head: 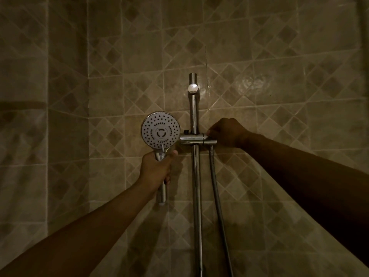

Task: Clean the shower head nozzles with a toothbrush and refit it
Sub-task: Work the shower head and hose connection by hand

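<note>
A tiled wall (259,56) with a diamond pattern carries an upright chrome rail (194,176), fixed by a round mount (192,88) near its top; a chrome holder bracket (191,139) sits across the rail, and a hose (217,196) hangs just beside it

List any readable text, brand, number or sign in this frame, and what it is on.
None can be read.
Shower head: only nozzle holes on its face, no lettering visible.
Rail, bracket, hose, wall tiles: no markings visible.
</note>
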{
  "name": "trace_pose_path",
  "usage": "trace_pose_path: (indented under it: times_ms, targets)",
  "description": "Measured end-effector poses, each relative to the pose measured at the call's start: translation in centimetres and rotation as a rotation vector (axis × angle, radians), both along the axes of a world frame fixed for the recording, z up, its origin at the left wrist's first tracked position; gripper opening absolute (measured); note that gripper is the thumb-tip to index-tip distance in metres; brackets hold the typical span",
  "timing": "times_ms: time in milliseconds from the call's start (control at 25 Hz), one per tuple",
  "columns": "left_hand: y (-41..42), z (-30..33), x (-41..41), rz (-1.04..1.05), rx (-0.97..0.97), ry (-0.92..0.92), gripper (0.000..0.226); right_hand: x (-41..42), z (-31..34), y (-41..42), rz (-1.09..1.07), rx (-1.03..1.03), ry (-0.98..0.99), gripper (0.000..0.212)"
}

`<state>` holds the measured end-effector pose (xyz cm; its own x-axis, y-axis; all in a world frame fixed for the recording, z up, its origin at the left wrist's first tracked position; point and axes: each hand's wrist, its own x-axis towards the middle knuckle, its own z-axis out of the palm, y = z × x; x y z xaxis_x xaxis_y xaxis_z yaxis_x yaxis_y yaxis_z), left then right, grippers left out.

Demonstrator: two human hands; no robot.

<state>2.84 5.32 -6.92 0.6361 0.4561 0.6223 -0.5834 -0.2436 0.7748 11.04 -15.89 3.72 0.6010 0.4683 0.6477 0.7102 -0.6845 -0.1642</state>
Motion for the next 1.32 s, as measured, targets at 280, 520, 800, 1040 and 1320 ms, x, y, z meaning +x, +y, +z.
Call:
trace_pose_path:
  times_ms: [280,520,800,1040,1320]
  targets:
    - [-0.1,0.0,-1.3,0.004,-0.016,-0.006,0.038,-0.8,-2.2,2.4,-0.244,-0.160,-0.278,0.030]
    - [1.0,0.0,-4.3,0.089,-0.025,-0.015,0.040,-6.1,-4.6,7.5,0.076,0.217,-0.445,0.049]
    - [7.0,-0.9,-12.3,0.278,-0.059,0.034,0.038,-11.5,-5.4,17.2,0.571,0.161,-0.164,0.052]
    - [13.1,-7.2,-22.1,0.533,-0.085,0.119,0.032,-16.5,-13.9,25.7,0.796,0.021,0.065,0.057]
    - [17.8,-17.6,-33.2,0.769,-0.181,0.325,0.042,-23.7,-28.3,33.0,0.929,-0.091,0.335,0.055]
